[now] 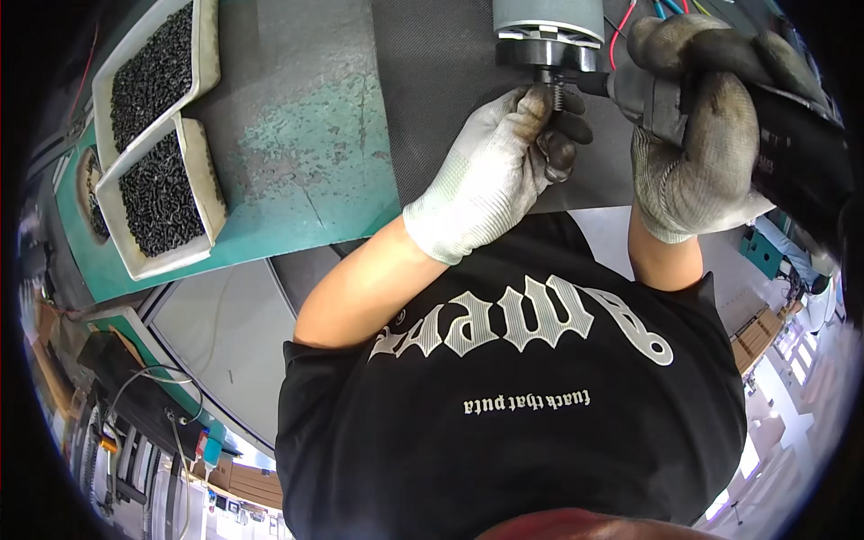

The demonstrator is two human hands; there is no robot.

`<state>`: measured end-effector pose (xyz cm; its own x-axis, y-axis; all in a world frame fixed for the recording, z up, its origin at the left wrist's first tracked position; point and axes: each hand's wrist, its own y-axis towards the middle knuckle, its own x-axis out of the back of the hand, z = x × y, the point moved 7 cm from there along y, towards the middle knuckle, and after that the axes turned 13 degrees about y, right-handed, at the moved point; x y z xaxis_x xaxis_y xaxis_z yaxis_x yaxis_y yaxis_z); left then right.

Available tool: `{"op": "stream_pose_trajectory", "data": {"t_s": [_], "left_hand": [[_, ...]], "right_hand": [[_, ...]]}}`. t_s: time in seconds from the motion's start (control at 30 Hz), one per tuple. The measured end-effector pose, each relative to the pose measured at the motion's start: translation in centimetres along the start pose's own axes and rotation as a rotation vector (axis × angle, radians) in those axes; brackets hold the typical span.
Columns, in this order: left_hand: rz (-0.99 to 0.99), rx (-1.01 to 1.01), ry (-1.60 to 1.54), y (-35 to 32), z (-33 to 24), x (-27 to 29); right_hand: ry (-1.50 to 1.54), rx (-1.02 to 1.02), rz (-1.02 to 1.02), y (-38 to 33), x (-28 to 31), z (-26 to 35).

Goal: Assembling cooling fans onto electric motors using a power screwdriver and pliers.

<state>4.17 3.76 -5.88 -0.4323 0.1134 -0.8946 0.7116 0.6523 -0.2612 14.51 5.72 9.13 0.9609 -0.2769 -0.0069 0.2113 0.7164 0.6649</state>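
Workbench point(306, 153): worn green top running left from black mat point(432, 81) to trays point(202, 171) of small black pieces; near edge beneath left wrist. Power tool point(801, 153), black, wrapped in right hand point(711, 135), head reaching left toward motor. Motor point(549, 18): far side, just beyond left hand point(504, 148); grey cylinder, black flange. Left thumb and finger pinch its threaded shaft point(558, 95).

- Wearing a black short-sleeved T-shirt point(513, 450) with pale blackletter lettering point(538, 310)
- Wearing a white ribbed-knit left glove point(481, 175) and right glove point(706, 180), both darkened toward the fingertips point(560, 162)
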Motion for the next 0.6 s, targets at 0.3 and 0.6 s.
{"op": "stream_pose_trajectory", "data": {"t_s": [0.3,0.6], "left_hand": [[-0.125,0.057,0.024,-0.1,-0.5,-0.5],[-0.445,-0.300,1.503,-0.3,-5.1,-1.1]], "right_hand": [[-0.096,0.158,-0.304,0.4,4.4,2.4],[-0.716,0.164,-0.411,4.9,25.0,-1.3]]}}
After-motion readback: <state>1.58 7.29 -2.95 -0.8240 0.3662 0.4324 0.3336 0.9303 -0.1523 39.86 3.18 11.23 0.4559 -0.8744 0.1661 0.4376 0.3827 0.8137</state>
